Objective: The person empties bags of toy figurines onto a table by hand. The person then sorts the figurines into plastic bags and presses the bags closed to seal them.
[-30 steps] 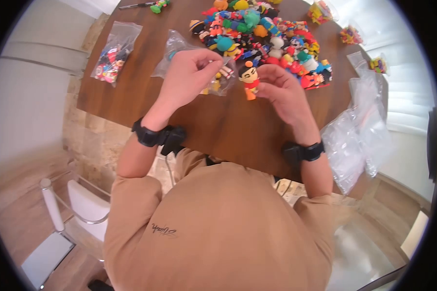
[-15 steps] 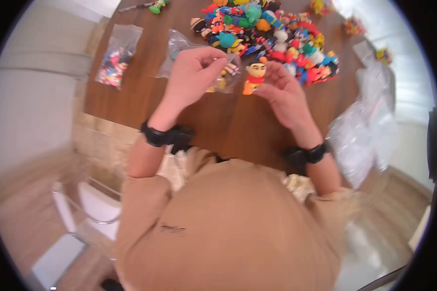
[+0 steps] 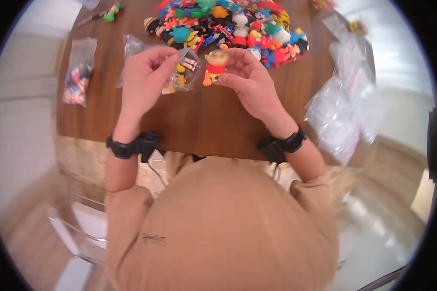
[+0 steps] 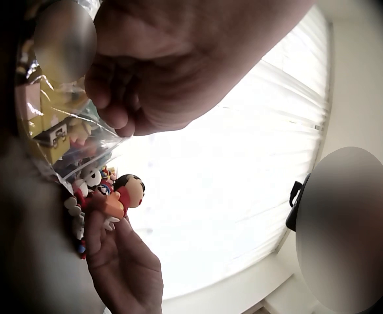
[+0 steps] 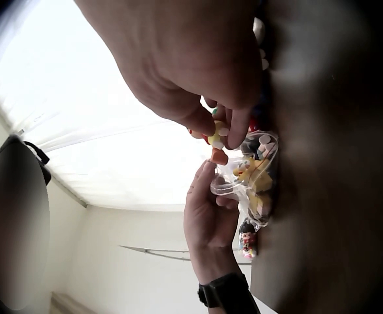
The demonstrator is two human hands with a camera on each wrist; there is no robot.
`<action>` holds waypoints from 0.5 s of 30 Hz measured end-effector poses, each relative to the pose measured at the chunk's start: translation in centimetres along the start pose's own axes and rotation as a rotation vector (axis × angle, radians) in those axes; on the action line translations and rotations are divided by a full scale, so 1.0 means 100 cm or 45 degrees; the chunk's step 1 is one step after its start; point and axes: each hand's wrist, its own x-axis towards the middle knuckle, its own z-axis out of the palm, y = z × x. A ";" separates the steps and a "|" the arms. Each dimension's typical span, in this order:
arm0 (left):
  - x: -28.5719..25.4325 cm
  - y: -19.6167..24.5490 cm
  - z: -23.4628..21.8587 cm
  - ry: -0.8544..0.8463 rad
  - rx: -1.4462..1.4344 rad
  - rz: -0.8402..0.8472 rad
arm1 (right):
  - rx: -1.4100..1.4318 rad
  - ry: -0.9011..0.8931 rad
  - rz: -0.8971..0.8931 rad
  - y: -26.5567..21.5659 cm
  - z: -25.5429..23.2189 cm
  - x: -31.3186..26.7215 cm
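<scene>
My left hand point(image 3: 148, 80) pinches the edge of a clear plastic bag point(image 3: 192, 81) that has several toy figures inside, yellow ones among them. In the right wrist view, the mouth of the bag point(image 5: 225, 188) stands apart at my left fingers. My right hand point(image 3: 253, 86) holds a small figurine point(image 3: 215, 67) with dark hair, a red top and an orange part at its lower end, between thumb and fingers. The figurine is upright, just right of the bag in the head view. In the left wrist view, the figurine point(image 4: 131, 190) shows beyond the bag.
A large heap of colourful toy figures point(image 3: 240, 31) covers the back of the wooden table point(image 3: 199, 126). A filled bag point(image 3: 77, 80) lies at the left. Loose clear bags point(image 3: 332, 121) lie at the right edge. A green figure point(image 3: 112, 12) is at the back left.
The head view has shifted, so the table and both hands appear further left. The figurine has turned a little in my right hand. My left hand keeps its hold on the bag.
</scene>
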 end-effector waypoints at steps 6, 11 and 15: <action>-0.003 -0.002 -0.001 0.012 -0.019 0.058 | 0.029 0.016 0.033 0.002 0.002 0.004; 0.000 -0.004 -0.004 -0.011 0.050 0.089 | -0.062 -0.095 0.061 0.005 0.003 0.006; -0.005 0.000 -0.001 -0.014 0.131 0.144 | -0.353 -0.181 0.190 -0.003 0.016 0.015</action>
